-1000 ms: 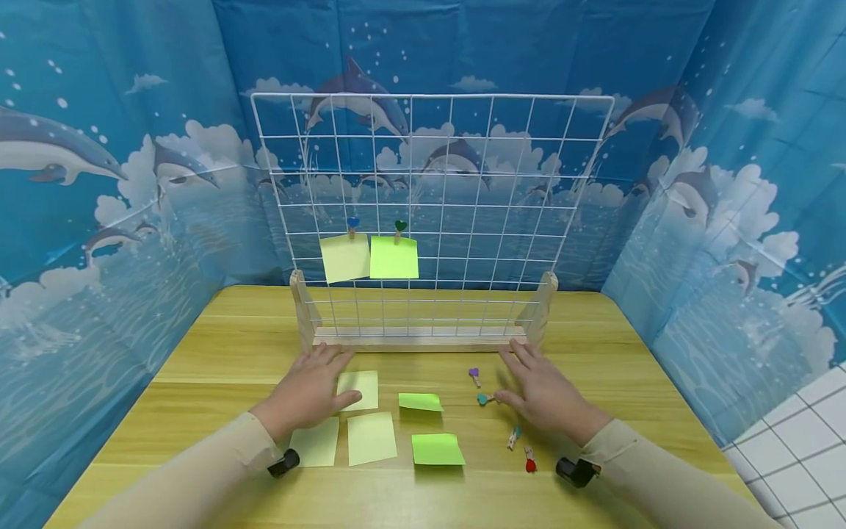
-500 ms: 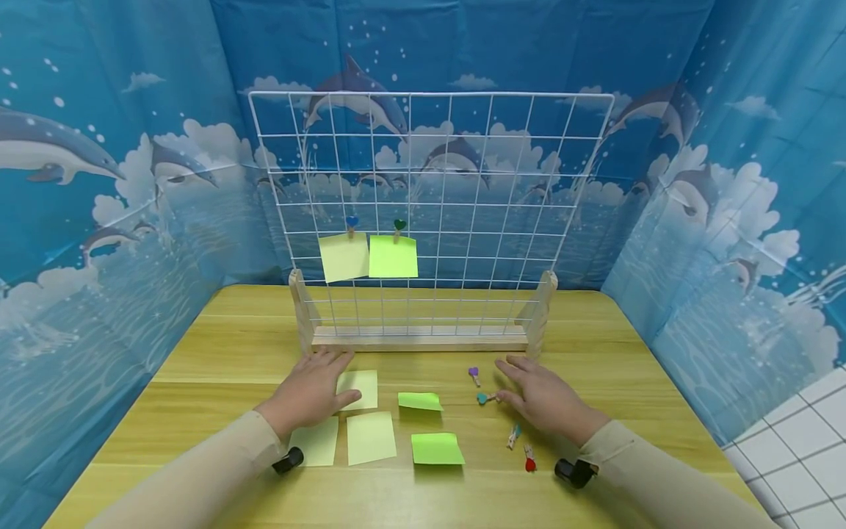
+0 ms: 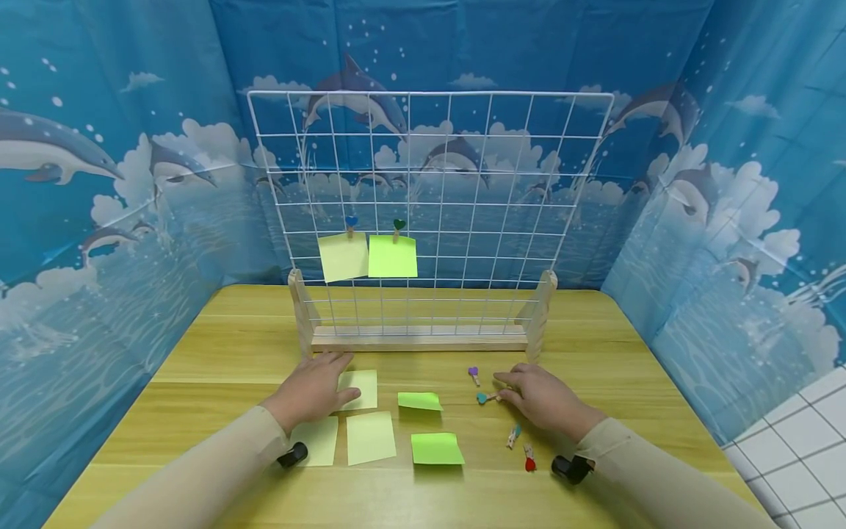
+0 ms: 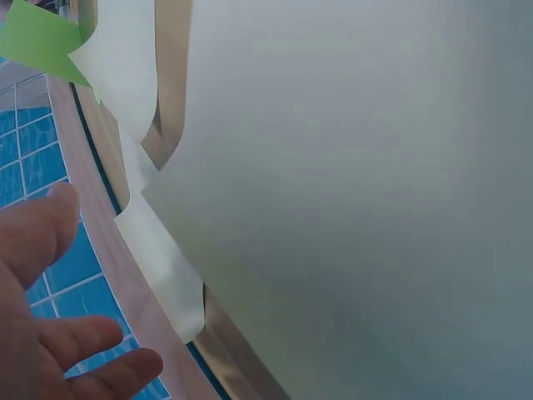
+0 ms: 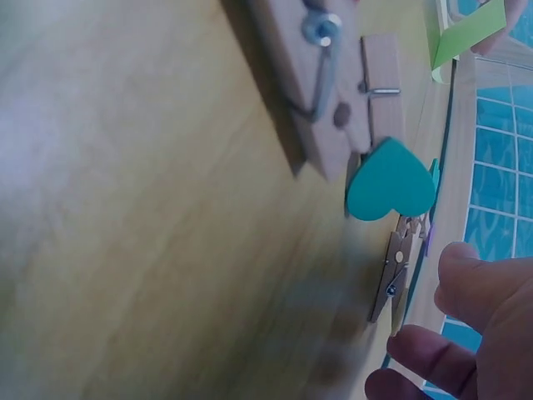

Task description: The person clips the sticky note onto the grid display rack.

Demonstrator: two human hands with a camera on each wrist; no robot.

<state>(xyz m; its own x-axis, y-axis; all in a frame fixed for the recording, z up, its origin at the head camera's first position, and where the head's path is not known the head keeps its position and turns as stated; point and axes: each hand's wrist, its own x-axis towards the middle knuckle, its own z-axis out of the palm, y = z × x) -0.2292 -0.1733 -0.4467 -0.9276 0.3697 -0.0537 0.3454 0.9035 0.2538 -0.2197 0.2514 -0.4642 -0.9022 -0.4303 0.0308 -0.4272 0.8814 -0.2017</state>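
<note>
My left hand [image 3: 311, 394] is over the table with thumb and fingers spread, holding nothing. It partly covers a pale yellow sticky note [image 3: 365, 386]. Two more pale notes lie nearer: one [image 3: 371, 438] in full view, the other [image 3: 320, 442] partly behind the left wrist. On the right, my right hand [image 3: 548, 399] has its thumb and fingers apart, with nothing in between. Its thumb tip is close to a teal heart clothespin [image 3: 484, 398]; whether they touch I cannot tell. A purple heart clothespin [image 3: 474, 375] lies just beyond. In the right wrist view, another teal heart clothespin [image 5: 391, 182] looms large.
A white wire grid [image 3: 449, 203] stands upright in a wooden base [image 3: 419, 341]. Blue and green heart clothespins hold a pale note [image 3: 344, 258] and a green note [image 3: 393, 258] on it. Two curled green notes [image 3: 438, 450] and a red heart clothespin [image 3: 530, 459] lie in front.
My right hand has drawn back from the grid base toward me, its fingers bending more. The left hand has barely shifted. Notes and clothespins have stayed in place.
</note>
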